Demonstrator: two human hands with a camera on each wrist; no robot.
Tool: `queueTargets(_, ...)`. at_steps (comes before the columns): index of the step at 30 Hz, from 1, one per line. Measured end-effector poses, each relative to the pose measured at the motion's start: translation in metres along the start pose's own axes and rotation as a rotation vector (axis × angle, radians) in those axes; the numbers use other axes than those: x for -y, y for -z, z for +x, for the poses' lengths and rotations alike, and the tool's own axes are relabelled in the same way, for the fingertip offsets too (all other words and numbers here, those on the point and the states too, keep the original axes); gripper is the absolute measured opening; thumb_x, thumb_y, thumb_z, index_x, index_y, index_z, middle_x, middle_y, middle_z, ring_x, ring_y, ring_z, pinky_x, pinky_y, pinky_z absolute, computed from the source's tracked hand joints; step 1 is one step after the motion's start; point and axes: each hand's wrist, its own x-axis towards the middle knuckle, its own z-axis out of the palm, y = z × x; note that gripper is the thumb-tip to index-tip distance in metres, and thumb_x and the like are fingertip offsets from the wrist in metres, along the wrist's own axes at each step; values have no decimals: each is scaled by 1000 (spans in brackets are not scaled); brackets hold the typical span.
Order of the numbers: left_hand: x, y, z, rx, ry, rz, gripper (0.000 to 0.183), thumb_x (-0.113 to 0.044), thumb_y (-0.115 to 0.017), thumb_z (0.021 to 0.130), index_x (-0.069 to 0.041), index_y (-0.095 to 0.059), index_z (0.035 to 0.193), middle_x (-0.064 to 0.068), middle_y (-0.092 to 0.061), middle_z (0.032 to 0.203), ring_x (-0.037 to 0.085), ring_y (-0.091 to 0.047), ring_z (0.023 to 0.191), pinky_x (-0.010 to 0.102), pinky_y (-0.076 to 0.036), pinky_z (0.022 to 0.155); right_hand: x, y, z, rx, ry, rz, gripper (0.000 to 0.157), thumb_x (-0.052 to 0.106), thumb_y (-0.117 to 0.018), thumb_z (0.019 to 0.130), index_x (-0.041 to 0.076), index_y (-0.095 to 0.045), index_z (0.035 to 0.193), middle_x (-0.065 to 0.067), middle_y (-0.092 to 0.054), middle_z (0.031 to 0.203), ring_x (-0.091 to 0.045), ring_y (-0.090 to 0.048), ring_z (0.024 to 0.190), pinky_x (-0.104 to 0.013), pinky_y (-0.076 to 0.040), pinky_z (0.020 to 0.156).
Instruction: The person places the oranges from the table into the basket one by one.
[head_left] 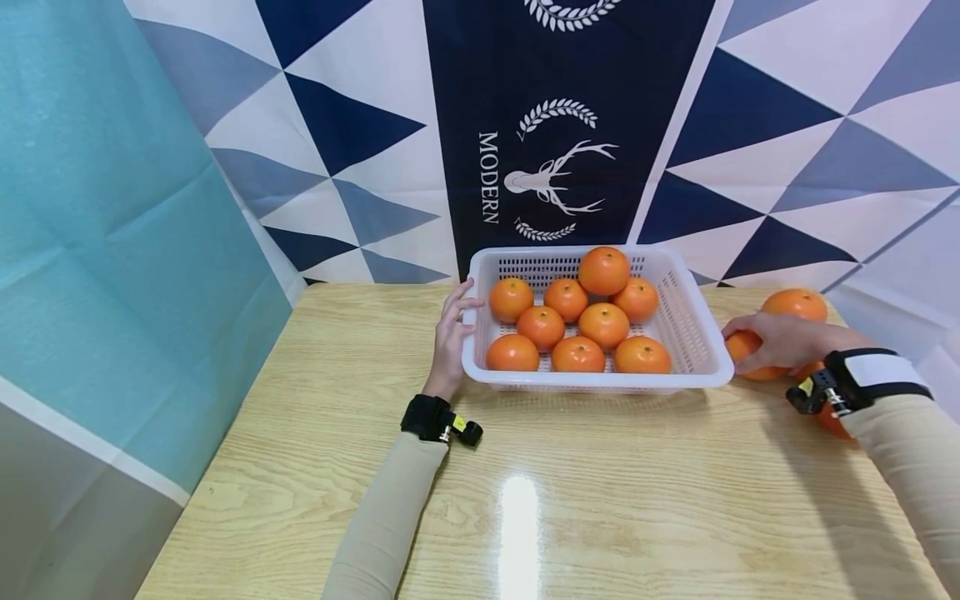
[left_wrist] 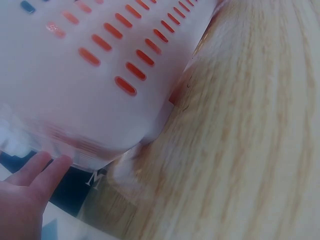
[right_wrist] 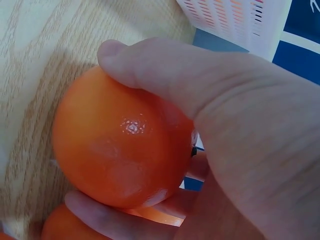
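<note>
My right hand grips an orange just off the basket's right end. In the right wrist view the thumb lies over the fruit's top and the fingers curl beneath it. My left hand rests at the left end of a white plastic basket, its fingers touching the rim. Two fairly straight fingers show against the basket's slotted side in the left wrist view. Several oranges sit inside the basket, one on top of others at the back.
More oranges lie at the table's right side, one behind my right hand and another partly hidden under the wrist. The wooden table meets a patterned cloth at the back. Light-blue cloth hangs at the left.
</note>
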Motion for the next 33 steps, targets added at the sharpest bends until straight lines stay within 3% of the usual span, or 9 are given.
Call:
queueTargets(6, 0, 0, -1, 10, 2, -13, 42, -14, -47, 96, -19, -75, 127, -21, -44, 177, 14, -32, 172, 61, -36, 138, 0, 1, -1, 26, -32, -4, 75, 51, -90, 92, 5, -60, 143, -23, -57, 117, -29, -58, 93, -39, -53, 70)
queueTargets(14, -2, 0, 0, 11, -9, 1, 43, -15, -47, 97, -20, -75, 128, -19, -44, 178, 16, -33, 172, 60, -36, 138, 2, 4, -5, 16, -15, 8, 69, 44, -88, 96, 4, -59, 144, -25, -56, 120, -28, -57, 89, -38, -54, 67)
queueTargets(22, 8, 1, 2, 9, -23, -66, 45, -9, -50, 93, -19, -77, 127, -17, -47, 177, 13, -34, 171, 54, -33, 139, 8, 10, -9, -78, 24, -50, 57, 28, -86, 98, 1, -60, 142, -15, -58, 110, -25, -56, 82, -31, -47, 63)
queueTargets(33, 11, 2, 3, 19, -33, -70, 45, -7, -51, 93, -18, -78, 127, -14, -46, 178, 16, -33, 173, 55, -33, 139, 20, 32, -18, -138, 45, -128, 61, 20, -88, 95, -3, -60, 144, -19, -64, 112, -25, -58, 80, -31, -50, 67)
